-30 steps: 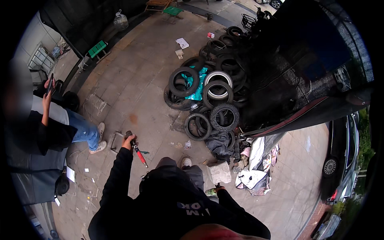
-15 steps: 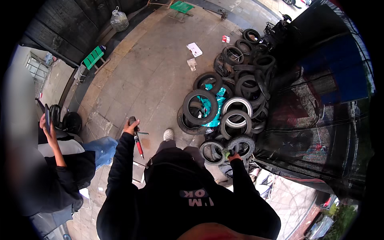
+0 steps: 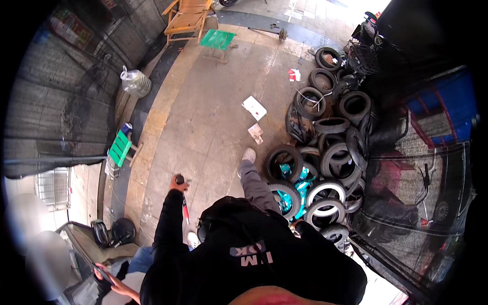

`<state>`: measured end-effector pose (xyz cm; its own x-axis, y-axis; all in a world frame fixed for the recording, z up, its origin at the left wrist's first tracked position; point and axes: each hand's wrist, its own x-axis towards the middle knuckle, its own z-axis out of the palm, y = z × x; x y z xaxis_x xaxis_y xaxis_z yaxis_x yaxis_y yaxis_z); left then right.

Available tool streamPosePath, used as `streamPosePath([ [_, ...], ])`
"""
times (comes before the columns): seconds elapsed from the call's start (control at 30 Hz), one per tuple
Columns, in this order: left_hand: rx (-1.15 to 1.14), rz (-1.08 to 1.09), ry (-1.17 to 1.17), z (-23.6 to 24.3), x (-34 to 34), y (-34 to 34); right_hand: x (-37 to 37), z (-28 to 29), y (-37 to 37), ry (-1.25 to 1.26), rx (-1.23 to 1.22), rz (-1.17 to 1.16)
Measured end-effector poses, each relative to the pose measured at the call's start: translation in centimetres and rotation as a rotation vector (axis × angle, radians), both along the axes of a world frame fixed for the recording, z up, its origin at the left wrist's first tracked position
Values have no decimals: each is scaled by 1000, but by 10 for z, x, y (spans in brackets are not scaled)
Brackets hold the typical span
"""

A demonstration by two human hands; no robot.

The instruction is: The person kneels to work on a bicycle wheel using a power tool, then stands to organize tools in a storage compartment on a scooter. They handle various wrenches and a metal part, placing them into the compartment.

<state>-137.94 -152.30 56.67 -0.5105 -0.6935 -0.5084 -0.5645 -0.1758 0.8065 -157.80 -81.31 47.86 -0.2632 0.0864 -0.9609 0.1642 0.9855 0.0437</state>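
Observation:
My left hand (image 3: 177,184) is closed on a tool with a dark head and a red shaft (image 3: 186,211), held out at my left side. My right hand (image 3: 297,224) is mostly hidden behind my sleeve beside the tire pile; what it holds cannot be made out. A large heap of black tires (image 3: 337,166), one with a white rim, lies to my front right, with crumpled turquoise plastic (image 3: 300,197) among them. My stretched-out foot (image 3: 248,155) is just left of the pile.
Another person's hand (image 3: 118,285) holds a phone at lower left. Green stools (image 3: 120,148), a wooden chair (image 3: 184,21) and a water jug (image 3: 135,82) line the paved area (image 3: 198,117). Papers (image 3: 254,108) lie ahead; a bicycle (image 3: 360,58) and dark tarps (image 3: 422,193) are right.
I have stepped forward alongside the tires, and the view has shifted toward the chair and stools. The other person now sits lower in the view. My right hand has become mostly hidden.

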Motion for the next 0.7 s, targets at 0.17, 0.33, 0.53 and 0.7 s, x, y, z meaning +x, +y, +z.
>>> streamPosePath([
  [0.17,62,129,-585,36,5,-99,-216,113,-234,191,-93,190],
  [0.33,202,175,-615,37,-200,-160,-427,185,-288,749,-449,-221],
  [0.53,225,86,-641,-10,-442,-329,-635,132,-410,810,-528,-456],
  [0.7,108,-409,-304,-132,-801,-341,-713,72,-268,1136,35,71],
])
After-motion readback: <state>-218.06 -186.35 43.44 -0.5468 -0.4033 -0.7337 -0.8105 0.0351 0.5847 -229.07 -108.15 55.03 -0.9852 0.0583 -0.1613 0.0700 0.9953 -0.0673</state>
